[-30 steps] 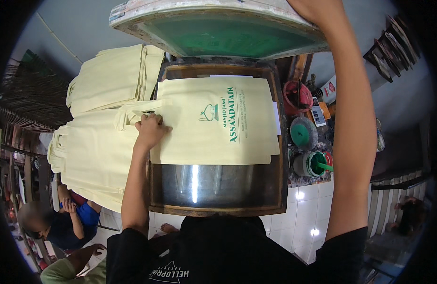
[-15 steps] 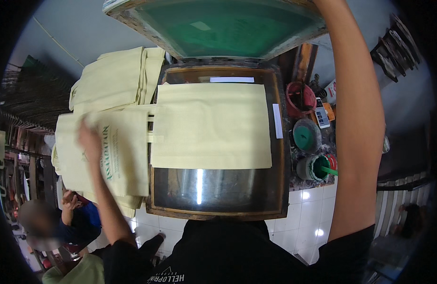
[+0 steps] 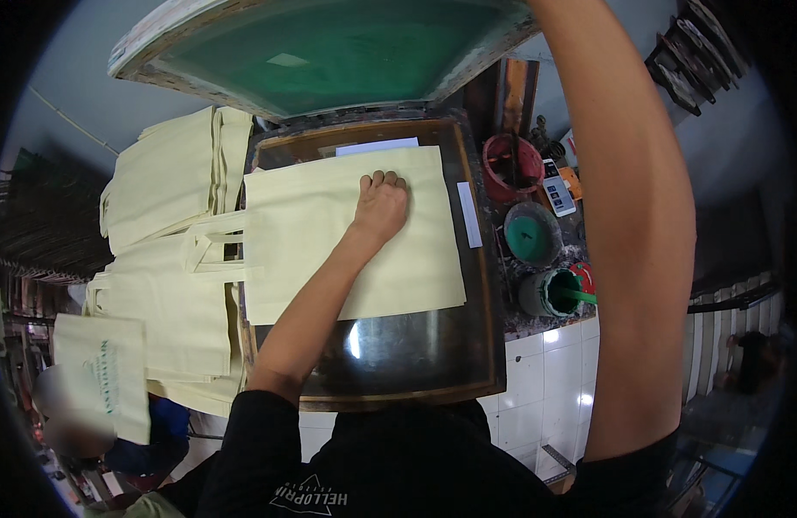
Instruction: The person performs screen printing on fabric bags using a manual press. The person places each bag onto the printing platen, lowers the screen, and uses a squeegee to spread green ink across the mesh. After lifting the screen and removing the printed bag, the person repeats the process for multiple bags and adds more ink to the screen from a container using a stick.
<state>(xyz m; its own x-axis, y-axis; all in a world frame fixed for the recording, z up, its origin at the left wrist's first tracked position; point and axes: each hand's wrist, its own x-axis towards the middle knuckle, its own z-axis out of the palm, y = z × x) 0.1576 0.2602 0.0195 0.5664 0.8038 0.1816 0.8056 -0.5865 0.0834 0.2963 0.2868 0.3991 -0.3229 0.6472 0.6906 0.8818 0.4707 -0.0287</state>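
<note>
A blank cream fabric bag (image 3: 316,220) lies flat on the dark wood-edged printing board (image 3: 398,354), its handles (image 3: 221,246) stretching off to the left. My left hand (image 3: 383,210) rests on the bag's upper right part, fingers curled in, with nothing visible in them. Above the board, the printing screen (image 3: 355,60) is tilted up, its mesh stained green. My right arm (image 3: 627,216) reaches up along the right side toward the screen's right corner; the hand is beyond the top edge of the picture.
Cream bags (image 3: 161,177) are stacked left of the board. A printed bag (image 3: 101,375) hangs before a co-worker at the lower left. On the right sit a red bucket (image 3: 511,186), a bowl of green ink (image 3: 528,237), an ink tub (image 3: 545,293) and a phone (image 3: 557,195).
My left hand has left the printed bag and moved right onto the blank one. The printed bag has shifted left and down, to in front of the co-worker. The screen stays raised.
</note>
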